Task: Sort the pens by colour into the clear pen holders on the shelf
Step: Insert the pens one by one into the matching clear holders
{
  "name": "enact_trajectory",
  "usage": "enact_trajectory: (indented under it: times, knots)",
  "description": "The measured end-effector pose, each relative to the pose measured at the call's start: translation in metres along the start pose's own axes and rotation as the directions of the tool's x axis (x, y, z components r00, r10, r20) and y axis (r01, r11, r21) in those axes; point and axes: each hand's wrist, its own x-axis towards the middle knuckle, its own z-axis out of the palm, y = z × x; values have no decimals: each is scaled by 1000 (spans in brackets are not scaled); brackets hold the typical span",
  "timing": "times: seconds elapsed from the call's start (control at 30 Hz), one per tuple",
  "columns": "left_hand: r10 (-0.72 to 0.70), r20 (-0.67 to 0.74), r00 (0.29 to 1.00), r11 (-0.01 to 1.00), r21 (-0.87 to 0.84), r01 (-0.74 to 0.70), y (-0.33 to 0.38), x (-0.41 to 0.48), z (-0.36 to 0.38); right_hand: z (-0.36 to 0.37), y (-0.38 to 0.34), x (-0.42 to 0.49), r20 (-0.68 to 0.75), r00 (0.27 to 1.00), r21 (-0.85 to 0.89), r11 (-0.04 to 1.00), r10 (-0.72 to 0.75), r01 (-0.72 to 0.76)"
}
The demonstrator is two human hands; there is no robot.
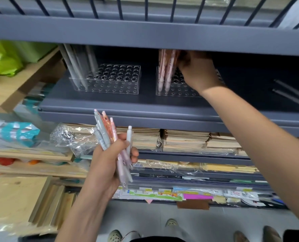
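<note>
Two clear perforated plastic pen holders stood half sorted.
Right hand gripped pink pens at one o'clock; left hand clutched mixed pens; seating each upright looked wise.

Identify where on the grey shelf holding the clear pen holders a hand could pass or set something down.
Bare grey metal shelf runs along the front edge before both clear perforated plastic pen holders, in the gap between them, and between the right holder and two loose grey pens. It is crowded where the right hand works among the pink pens.
</note>
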Motion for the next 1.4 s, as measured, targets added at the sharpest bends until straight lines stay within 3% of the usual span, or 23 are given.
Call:
enact_trajectory:
  times: [0.3,0.37,0.43,0.5,0.6,0.73,0.83,0.97,1.07,1.23,1.3,1.4]
  knots:
    - [-12,20,1000,1000,1,12,-1,-3,2,-6,-4,-3,72,997,-25,999,-33,35]
    - [-6,36,999,1000,-19,7,0,-3,3,-12,-5,-10,23,999,41,998,37,-38]
    - [3,42,999,1000,-24,-2,1,-3,4,-19,-6,-25,-113,986,145,984,121,-104]
    - [8,51,999,1000,-13,-7,1,-4,5,-24,-12,-49,-177,978,297,953,111,-54]
    - [-2,66,998,1000,8,1,1,-6,9,-24,-24,-88,70,998,476,878,3,-36]
    - [-6,98,995,999,34,3,2,-7,15,-18,-32,-118,393,887,486,874,-243,24]
    - [-13,115,993,997,76,5,1,-8,20,-14,-32,-123,499,809,558,830,-310,-26]
    - [-11,121,993,999,49,5,-1,-8,23,-19,-30,-123,542,771,576,816,-335,-51]
    - [-20,170,985,1000,2,20,-1,-7,22,-21,-27,-121,483,828,635,765,-285,-107]
    - [-57,197,979,997,61,46,1,-7,11,-15,-25,-113,252,965,802,574,-76,-164]
    - [-45,178,983,995,99,28,1,-6,3,-11,-30,-111,187,982,839,519,0,-160]
    - [-9,162,987,995,95,-7,7,-4,-9,1,-44,-114,218,976,837,516,-6,-184]
